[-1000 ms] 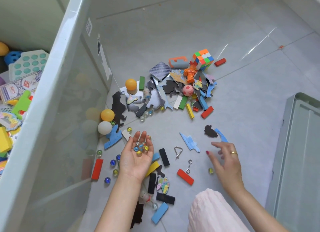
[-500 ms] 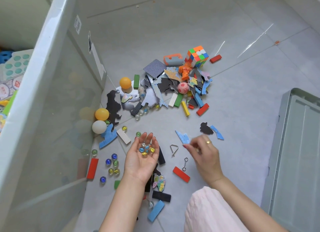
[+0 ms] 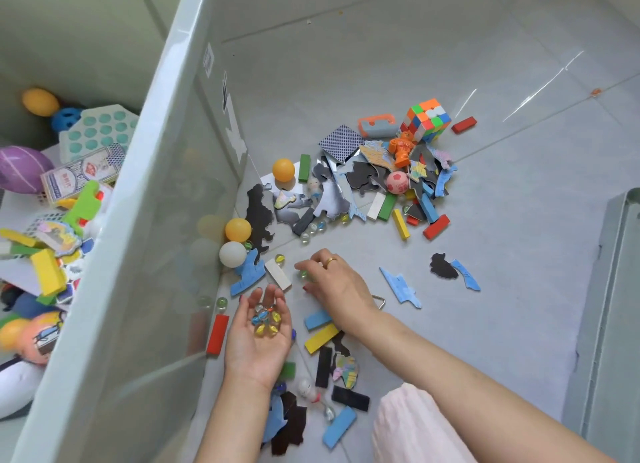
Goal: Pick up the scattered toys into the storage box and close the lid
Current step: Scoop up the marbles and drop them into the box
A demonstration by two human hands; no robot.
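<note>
The left hand (image 3: pixel 258 338) lies palm up and cupped around a cluster of glass marbles (image 3: pixel 266 319), while the right hand (image 3: pixel 332 282) reaches down and pinches a green marble (image 3: pixel 303 274) on the floor (image 3: pixel 502 324) beside a white block (image 3: pixel 277 274). More toys lie scattered nearby and heaped around a puzzle cube (image 3: pixel 425 119), with bare tiles beyond. The storage box (image 3: pixel 138 220) stands close on the left, partly filled with balls, blocks and cards; its lid (image 3: pixel 616 324) lies at the right edge.
</note>
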